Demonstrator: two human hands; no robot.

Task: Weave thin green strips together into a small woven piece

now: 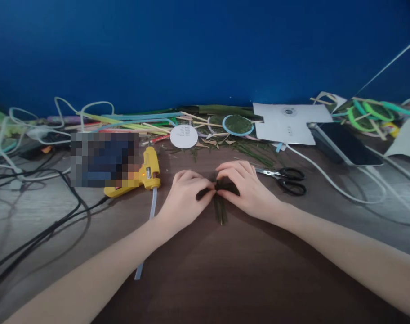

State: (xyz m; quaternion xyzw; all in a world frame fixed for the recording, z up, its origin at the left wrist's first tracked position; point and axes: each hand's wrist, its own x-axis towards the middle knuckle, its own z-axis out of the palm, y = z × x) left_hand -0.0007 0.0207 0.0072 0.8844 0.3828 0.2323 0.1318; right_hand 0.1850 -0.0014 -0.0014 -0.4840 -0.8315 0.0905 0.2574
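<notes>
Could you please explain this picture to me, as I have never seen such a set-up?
There is no machine here: a person works with two bare hands, filmed by one head-worn camera looking forward and down. The left hand and right hand pinch a small bundle of thin, dark green strands over a brown table. To the left lies a yellow glue gun with a pale stick poking out; to the right, black-handled scissors. Farther back are a round white card and what looks like a phone.

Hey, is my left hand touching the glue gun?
Apart: the head view shows brown tabletop between the left hand and the yellow glue gun.
</notes>
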